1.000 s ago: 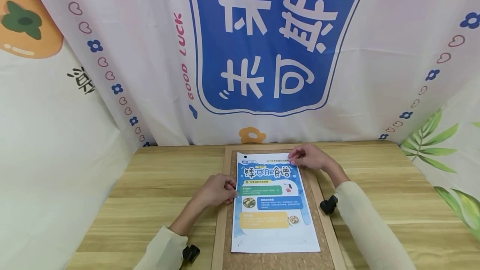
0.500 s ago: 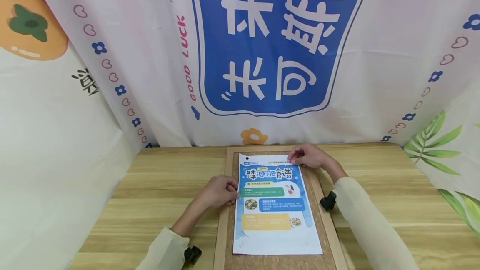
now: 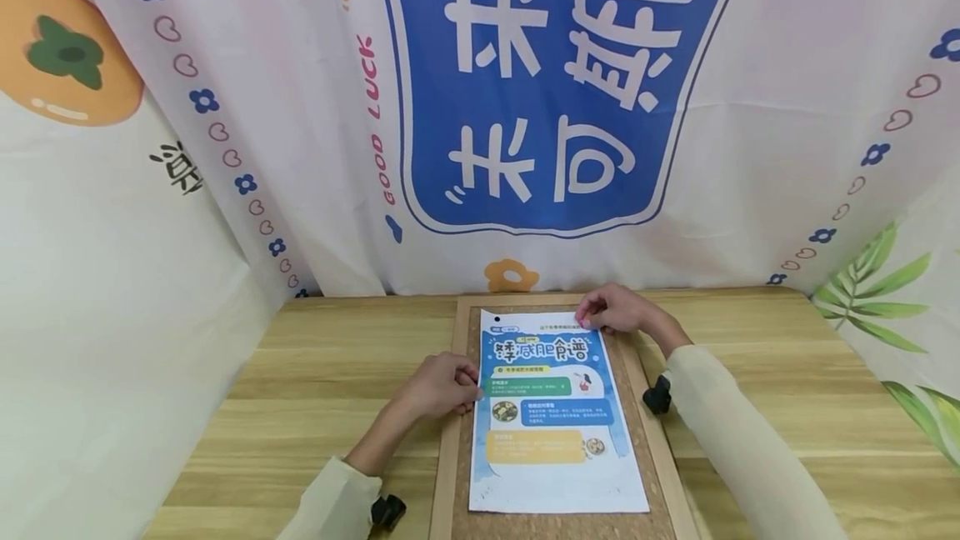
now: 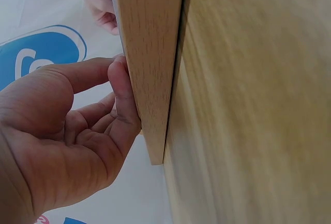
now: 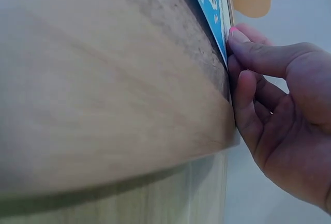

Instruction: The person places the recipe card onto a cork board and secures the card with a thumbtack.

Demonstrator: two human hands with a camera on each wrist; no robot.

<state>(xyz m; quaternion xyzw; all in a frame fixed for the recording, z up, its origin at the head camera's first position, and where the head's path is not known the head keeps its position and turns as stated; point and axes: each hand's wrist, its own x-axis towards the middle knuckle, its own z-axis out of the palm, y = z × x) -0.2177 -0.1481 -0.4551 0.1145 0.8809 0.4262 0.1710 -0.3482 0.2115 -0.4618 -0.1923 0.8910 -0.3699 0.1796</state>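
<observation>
A printed poster (image 3: 555, 407) with blue, green and yellow blocks lies on a cork board (image 3: 652, 473) with a wooden frame. At the poster's top right corner, my right hand (image 3: 618, 309) pinches a pink push pin (image 3: 581, 322) between thumb and index finger. The pin shows as a pink spot at the fingertips in the right wrist view. My left hand (image 3: 444, 386) reaches over the frame's left side, its thumb and index finger pinching the poster's left edge. A small black pin (image 3: 497, 319) sits in the poster's top left corner.
The board lies on a wood-grain table (image 3: 337, 382), its top end near the table's back edge. Behind hangs a white printed curtain (image 3: 315, 190) with a large blue sign. Light fabric walls close off both sides. Black wrist devices (image 3: 388, 512) sit at the sleeves.
The whole scene has shifted slightly right and down in the head view. Both hands keep their places on the poster and the pin.
</observation>
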